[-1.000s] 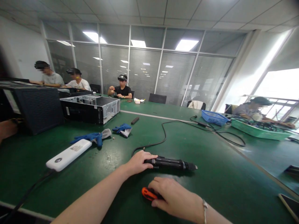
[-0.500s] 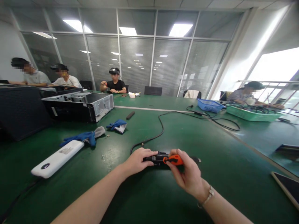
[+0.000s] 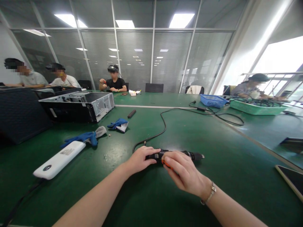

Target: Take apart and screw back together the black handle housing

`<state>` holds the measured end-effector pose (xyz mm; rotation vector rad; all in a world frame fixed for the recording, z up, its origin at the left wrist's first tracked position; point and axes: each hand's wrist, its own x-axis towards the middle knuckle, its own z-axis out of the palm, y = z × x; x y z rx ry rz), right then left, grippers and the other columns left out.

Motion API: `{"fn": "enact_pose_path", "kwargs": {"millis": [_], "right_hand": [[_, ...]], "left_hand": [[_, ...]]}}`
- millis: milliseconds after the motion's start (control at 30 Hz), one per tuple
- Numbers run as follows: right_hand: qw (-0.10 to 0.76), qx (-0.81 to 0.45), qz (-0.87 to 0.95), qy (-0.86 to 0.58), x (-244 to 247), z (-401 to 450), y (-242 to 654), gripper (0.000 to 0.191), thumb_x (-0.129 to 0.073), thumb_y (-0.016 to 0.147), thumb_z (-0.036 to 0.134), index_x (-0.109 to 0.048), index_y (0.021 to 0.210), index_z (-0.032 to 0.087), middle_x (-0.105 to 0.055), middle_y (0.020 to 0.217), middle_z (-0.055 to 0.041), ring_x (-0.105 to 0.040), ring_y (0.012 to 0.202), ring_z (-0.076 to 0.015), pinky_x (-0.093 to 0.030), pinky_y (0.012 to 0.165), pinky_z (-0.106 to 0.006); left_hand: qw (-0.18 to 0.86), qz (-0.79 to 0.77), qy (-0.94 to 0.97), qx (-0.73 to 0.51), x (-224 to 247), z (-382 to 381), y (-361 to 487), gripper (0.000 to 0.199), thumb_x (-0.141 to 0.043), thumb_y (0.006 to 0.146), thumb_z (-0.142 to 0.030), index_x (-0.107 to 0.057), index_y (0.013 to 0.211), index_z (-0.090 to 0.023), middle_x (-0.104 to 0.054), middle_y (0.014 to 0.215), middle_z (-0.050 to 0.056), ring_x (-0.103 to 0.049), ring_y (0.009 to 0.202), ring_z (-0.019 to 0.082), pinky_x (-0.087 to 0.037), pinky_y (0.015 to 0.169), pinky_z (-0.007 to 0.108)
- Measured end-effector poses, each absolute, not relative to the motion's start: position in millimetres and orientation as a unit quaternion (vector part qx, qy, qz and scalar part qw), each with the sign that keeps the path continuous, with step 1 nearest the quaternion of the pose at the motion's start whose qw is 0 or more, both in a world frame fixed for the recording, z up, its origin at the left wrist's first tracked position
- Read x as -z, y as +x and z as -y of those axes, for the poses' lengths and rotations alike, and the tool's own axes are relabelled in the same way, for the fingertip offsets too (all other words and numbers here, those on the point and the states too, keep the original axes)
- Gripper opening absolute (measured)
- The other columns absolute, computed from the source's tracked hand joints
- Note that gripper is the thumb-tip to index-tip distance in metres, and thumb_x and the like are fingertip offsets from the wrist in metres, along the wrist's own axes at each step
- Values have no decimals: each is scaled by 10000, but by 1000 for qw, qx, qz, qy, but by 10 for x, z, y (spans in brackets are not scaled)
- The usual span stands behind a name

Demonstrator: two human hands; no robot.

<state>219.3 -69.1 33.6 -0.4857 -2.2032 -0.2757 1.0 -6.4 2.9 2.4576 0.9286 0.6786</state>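
A corded black electric screwdriver (image 3: pixel 195 156) lies sideways on the green table, its metal tip pointing right. My left hand (image 3: pixel 139 160) is closed round its rear end, thumb toward me and fingers on the far side. Over the middle of the tool, my right hand (image 3: pixel 186 171) is closed on an orange-and-black screwdriver handle (image 3: pixel 167 163). Most of that handle is hidden behind my fingers, and its shaft cannot be seen. The power cord (image 3: pixel 163 123) runs from the tool's rear, curving away to the back right.
An opened computer case (image 3: pixel 73 110) stands at left, near blue work gloves (image 3: pixel 82 139) and a white power bank (image 3: pixel 59 160). Blue (image 3: pixel 213 101) and green baskets (image 3: pixel 258 108) sit back right. A dark-screened device (image 3: pixel 290 181) lies at the right edge. Several people sit around the table.
My right hand has turned over the orange handle, so its fingers now cover most of it. The electric screwdriver's front end shows more. My left hand keeps its hold.
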Motion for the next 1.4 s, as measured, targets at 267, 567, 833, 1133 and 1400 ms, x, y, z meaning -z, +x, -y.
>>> {"fn": "enact_pose_path", "kwargs": {"millis": [267, 567, 833, 1133, 1400], "right_hand": [[493, 72, 841, -210, -309, 713, 2147, 711, -612, 820, 38, -358, 1410, 343, -575, 1028, -66, -598, 892, -167, -552, 705, -299], [503, 60, 839, -199, -280, 725, 2139, 664, -598, 813, 45, -403, 1400, 288, -548, 1205, -127, -609, 1048, -231, -571, 821, -388], [517, 46, 831, -201, -275, 716, 2158, 746, -505, 810, -31, -278, 1477, 217, -546, 1216, -161, -584, 1098, -238, -558, 860, -404], [542, 83, 808, -218, -207, 675, 2140, 793, -602, 789, -20, -321, 1455, 304, -566, 1085, -97, -602, 946, -190, -570, 739, -328], [524, 59, 817, -233, -229, 695, 2147, 690, -602, 812, 70, -358, 1419, 288, -540, 1162, -126, -610, 988, -219, -577, 771, -378]], "left_hand": [[204, -336, 888, -240, -47, 72, 8, 428, -618, 881, -273, -558, 1304, -250, -650, 1076, 48, -603, 980, 207, -430, 888, 312], [201, -319, 893, -248, -66, 82, 12, 383, -614, 885, -276, -583, 1266, -240, -663, 1094, 53, -611, 1011, 210, -436, 907, 320], [214, -364, 867, -265, 33, 57, -14, 639, -717, 791, -289, -468, 1375, -210, -564, 1351, 86, -542, 1215, 258, -389, 1056, 389], [188, -380, 870, -253, 35, 58, -21, 543, -718, 792, -326, -549, 1288, -186, -632, 1262, 83, -594, 1142, 255, -429, 1008, 383], [185, -363, 876, -258, 16, 59, -15, 515, -723, 790, -301, -558, 1265, -190, -651, 1225, 73, -612, 1102, 241, -435, 981, 353]]}}
